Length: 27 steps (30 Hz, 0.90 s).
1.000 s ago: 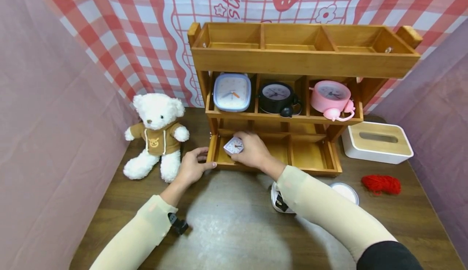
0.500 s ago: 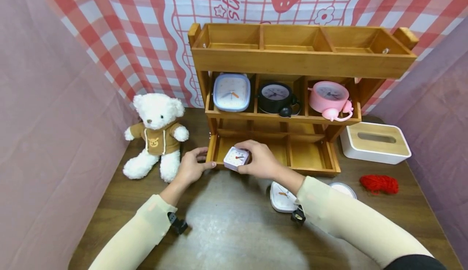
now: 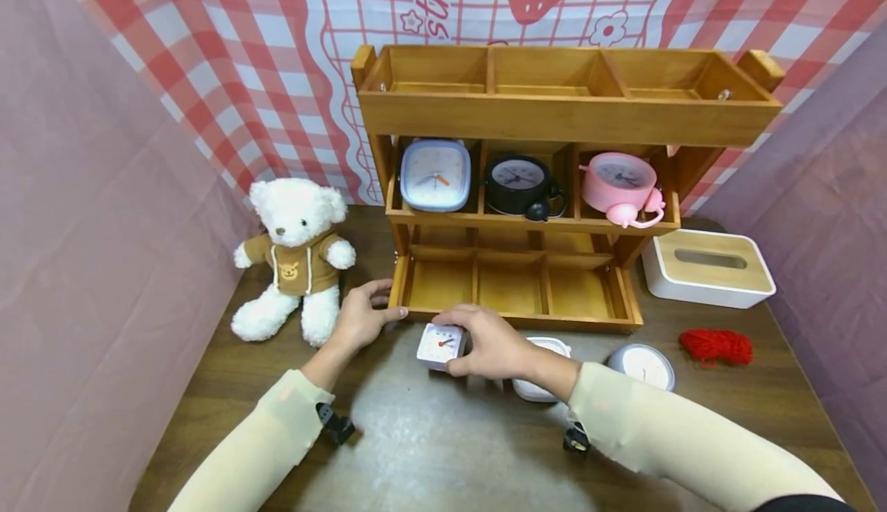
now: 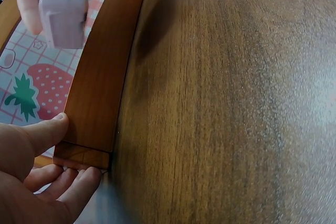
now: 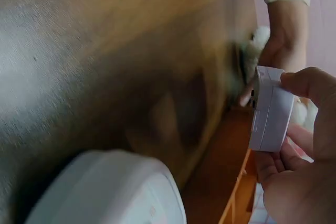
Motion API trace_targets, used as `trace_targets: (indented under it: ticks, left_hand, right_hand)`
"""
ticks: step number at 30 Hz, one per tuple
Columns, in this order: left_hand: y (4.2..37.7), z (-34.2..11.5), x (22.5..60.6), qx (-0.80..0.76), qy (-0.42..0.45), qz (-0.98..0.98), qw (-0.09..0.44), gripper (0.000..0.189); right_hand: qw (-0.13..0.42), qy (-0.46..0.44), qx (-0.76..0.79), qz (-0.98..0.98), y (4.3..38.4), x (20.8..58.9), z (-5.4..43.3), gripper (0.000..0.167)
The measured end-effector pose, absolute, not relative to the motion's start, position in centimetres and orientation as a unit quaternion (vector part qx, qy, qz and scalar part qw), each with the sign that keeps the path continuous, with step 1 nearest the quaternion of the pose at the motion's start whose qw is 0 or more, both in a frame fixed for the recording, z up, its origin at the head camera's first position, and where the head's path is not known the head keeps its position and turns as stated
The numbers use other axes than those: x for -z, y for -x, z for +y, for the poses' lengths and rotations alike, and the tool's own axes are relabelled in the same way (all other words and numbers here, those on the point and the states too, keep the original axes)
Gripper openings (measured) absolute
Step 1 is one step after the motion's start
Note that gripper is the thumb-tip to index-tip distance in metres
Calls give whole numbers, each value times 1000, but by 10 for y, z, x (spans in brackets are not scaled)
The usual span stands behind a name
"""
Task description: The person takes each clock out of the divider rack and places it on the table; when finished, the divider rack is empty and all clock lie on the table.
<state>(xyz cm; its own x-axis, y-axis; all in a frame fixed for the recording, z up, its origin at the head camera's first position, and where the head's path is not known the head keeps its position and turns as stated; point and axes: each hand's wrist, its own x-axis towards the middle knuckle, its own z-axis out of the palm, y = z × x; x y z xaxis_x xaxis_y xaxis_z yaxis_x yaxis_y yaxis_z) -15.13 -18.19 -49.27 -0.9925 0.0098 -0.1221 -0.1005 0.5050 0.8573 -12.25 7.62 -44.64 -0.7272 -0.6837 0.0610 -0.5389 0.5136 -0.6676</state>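
Note:
My right hand (image 3: 495, 345) grips a small pale lilac square alarm clock (image 3: 436, 346) by its sides, thumb on one side and fingers on the other. The clock hangs in front of the wooden shelf (image 3: 554, 121), just past its lowest tray, and its thick body (image 5: 272, 111) fills part of the right wrist view. At the tray's front left corner, my left hand (image 3: 362, 316) holds the wood; the left wrist view has its thumb (image 4: 50, 129) on the board and its fingers around the end. A white square clock (image 3: 532, 393) lies partly hidden under my right forearm.
Blue (image 3: 435, 175), black (image 3: 518, 184) and pink (image 3: 620, 182) clocks occupy the middle tier. A white teddy bear (image 3: 296, 266) sits left of the shelf. To the right are a round clock (image 3: 643, 366), red yarn (image 3: 715, 346) and a tissue box (image 3: 708, 266).
The small clock has come out of the lowest tray's left compartment toward me, carried by my right hand. My left hand has stayed at the tray's corner.

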Motion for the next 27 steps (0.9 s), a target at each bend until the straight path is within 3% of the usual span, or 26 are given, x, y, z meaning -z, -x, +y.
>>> trace_targets:
  ticks: [9, 27]
  left_hand:
    - [151, -181, 492, -499, 26, 864, 57, 63]
    - [152, -182, 496, -495, 29, 867, 52, 62]
  right_hand:
    - [135, 368, 318, 863, 106, 464, 68, 63]
    - [125, 386, 293, 865, 100, 487, 66, 62]
